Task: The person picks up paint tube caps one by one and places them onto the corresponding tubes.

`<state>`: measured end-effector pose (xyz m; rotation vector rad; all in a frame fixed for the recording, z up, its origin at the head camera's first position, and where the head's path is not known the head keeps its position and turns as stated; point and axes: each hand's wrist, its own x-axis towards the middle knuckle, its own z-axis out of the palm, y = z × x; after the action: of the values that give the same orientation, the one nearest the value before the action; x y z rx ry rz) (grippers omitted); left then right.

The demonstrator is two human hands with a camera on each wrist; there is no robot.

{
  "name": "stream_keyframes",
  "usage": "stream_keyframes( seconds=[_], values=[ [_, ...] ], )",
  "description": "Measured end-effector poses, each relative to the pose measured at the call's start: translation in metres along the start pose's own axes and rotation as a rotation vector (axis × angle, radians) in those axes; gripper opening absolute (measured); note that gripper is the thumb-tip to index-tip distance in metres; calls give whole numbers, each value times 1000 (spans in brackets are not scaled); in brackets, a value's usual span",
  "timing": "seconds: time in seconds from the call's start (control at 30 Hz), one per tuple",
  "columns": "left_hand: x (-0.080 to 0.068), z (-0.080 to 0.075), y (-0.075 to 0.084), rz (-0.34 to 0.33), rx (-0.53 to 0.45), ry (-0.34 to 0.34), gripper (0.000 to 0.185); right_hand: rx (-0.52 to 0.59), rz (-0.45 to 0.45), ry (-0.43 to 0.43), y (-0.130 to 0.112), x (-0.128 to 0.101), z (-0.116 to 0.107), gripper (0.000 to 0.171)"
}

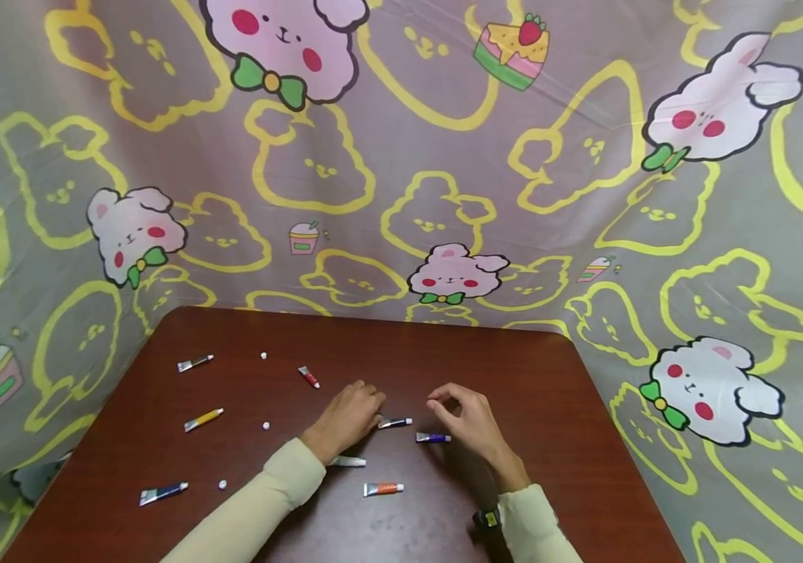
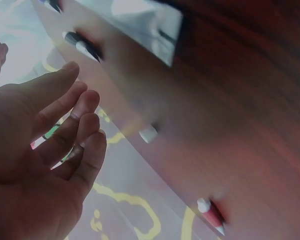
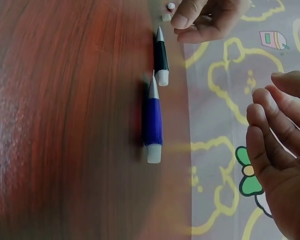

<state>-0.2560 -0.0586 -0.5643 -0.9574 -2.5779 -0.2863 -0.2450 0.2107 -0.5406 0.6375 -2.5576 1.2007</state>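
Note:
Loosely curled and holding nothing, my left hand (image 1: 348,414) hovers beside a black paint tube (image 1: 396,423). My right hand (image 1: 470,421) has bent, relaxed fingers, with nothing between them in the right wrist view. Just left of it lies a purple-blue paint tube (image 1: 433,438), its white cap toward that hand. Partly hidden under my left forearm is a white paint tube (image 1: 350,462). An orange paint tube (image 1: 383,489) lies nearer me. Beyond my left hand is a red paint tube (image 1: 309,378). A small white cap (image 2: 149,133) shows near the left fingers in the left wrist view.
On the left of the brown table (image 1: 514,360) lie a dark paint tube (image 1: 195,363), a yellow one (image 1: 203,420) and a dark blue one (image 1: 163,493). Loose white caps (image 1: 266,426) sit beside them. A patterned curtain (image 1: 345,234) surrounds the table.

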Motion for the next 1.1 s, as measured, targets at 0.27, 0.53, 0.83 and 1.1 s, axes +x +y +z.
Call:
stream_keyframes(
  seconds=[0.27,0.53,0.83,1.1],
  values=[
    [-11,-4,-16,-31,-4,16,23,5,-9,-20,-5,2,3,14],
    [-21,-9,-34,-56,-3,55,26,18,-22,-39,-8,4,7,7],
    [-24,-17,-58,-123,3,-9,22,23,-30,-59,-10,6,11,10],
    [-28,-24,-73,-129,13,-35,20,12,-5,-88,-12,8,14,10]
  ],
)
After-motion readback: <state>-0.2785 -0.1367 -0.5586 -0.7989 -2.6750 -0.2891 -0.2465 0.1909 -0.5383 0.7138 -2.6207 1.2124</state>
